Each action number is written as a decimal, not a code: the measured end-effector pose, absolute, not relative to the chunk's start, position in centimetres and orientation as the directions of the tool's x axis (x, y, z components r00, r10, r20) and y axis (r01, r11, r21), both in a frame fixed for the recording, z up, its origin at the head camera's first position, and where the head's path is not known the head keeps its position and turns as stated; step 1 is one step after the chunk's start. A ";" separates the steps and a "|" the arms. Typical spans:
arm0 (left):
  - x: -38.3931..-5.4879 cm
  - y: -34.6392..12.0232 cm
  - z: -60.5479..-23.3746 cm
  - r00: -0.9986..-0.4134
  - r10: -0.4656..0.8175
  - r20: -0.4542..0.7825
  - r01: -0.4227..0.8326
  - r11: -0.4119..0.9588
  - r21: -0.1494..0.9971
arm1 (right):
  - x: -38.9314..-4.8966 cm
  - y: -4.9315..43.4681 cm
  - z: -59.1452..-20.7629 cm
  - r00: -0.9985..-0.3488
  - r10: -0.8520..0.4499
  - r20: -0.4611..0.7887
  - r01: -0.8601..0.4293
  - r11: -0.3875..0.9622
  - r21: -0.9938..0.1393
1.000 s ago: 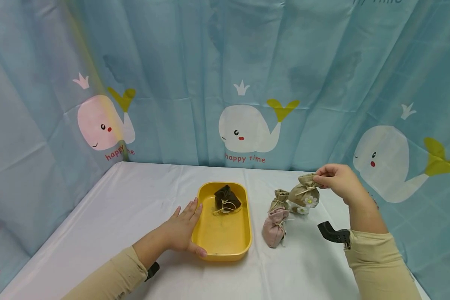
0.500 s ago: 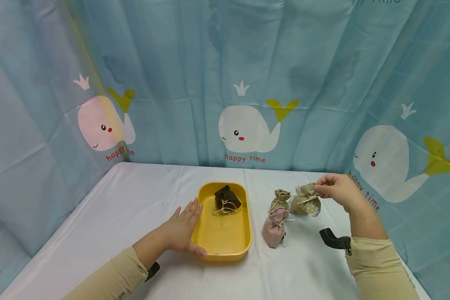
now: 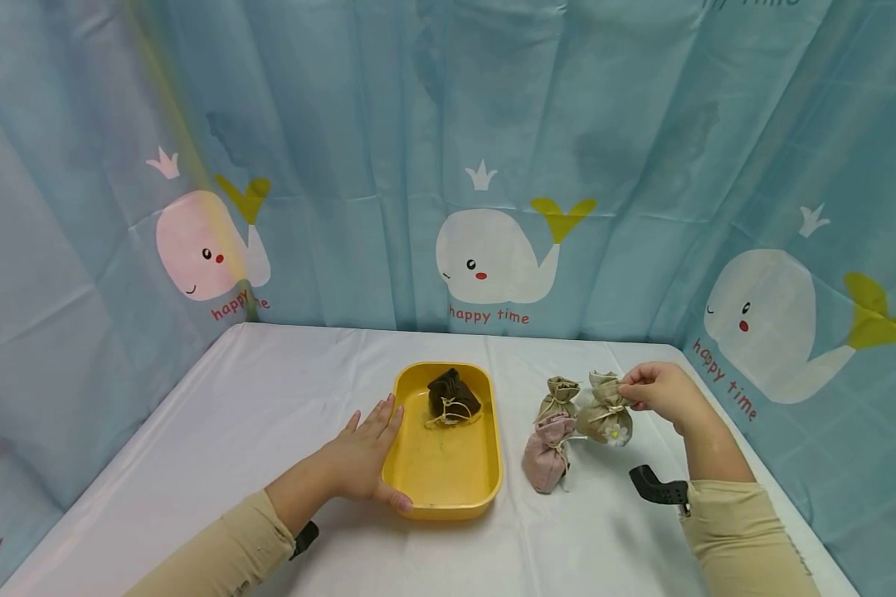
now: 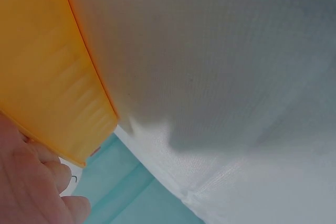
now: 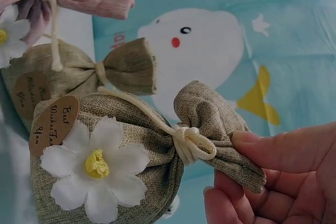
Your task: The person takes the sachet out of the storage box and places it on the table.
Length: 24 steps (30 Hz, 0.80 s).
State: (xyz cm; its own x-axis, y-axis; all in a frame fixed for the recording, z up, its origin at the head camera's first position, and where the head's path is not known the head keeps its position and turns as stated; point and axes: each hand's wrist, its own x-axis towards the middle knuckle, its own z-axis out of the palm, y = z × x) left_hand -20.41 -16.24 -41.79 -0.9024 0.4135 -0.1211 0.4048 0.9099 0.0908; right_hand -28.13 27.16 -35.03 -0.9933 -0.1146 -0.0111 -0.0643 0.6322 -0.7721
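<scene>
My right hand (image 3: pixel 664 393) pinches the gathered neck of a beige drawstring pouch (image 3: pixel 603 419). In the right wrist view this pouch (image 5: pixel 110 156) shows a white cloth flower, a cream cord bow and a small brown tag. Just left of it stand another beige pouch (image 3: pixel 558 398) and, nearer me, a pink pouch (image 3: pixel 547 456). My left hand (image 3: pixel 362 456) lies with spread fingers along the left side of a yellow tray (image 3: pixel 440 489), thumb at its near corner. A dark brown pouch (image 3: pixel 454 394) lies in the tray's far end.
A white cloth (image 3: pixel 284 390) covers the table. Behind it and at both sides hangs a blue curtain (image 3: pixel 328 166) printed with whales. Each wrist carries a black camera mount (image 3: pixel 659 487).
My right hand has lowered the beige flower pouch toward the table beside the other pouches, and the pouch now hangs more upright. The left hand and tray have stayed put.
</scene>
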 end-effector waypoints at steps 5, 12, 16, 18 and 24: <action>-20.4 -16.2 -41.9 -0.902 0.413 -0.126 0.403 0.910 0.103 | -28.5 27.2 -36.0 -0.994 -0.099 -0.043 -0.030 0.638 -0.769; -20.4 -16.2 -41.9 -0.903 0.409 -0.129 0.400 0.912 0.093 | -28.9 27.1 -37.7 -0.993 -0.077 -0.091 0.021 0.638 -0.770; -20.4 -16.2 -41.8 -0.900 0.419 -0.118 0.410 0.907 0.096 | -29.0 27.0 -38.3 -0.992 -0.070 -0.107 0.039 0.635 -0.771; -20.4 -16.2 -41.7 -0.899 0.423 -0.114 0.413 0.905 0.098 | -29.0 27.0 -38.4 -0.992 -0.069 -0.108 0.041 0.631 -0.774; -20.3 -16.2 -41.6 -0.900 0.420 -0.116 0.409 0.906 0.109 | -29.1 27.2 -38.6 -0.989 -0.074 -0.131 0.055 0.632 -0.773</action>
State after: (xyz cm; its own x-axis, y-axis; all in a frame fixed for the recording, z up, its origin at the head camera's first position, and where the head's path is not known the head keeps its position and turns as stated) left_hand -20.25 -16.23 -41.63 -0.8999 0.4205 -0.1157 0.4093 0.9059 0.1089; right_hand -29.11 27.20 -38.57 -0.9886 -0.0745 -0.1311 0.0550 0.6317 -0.7732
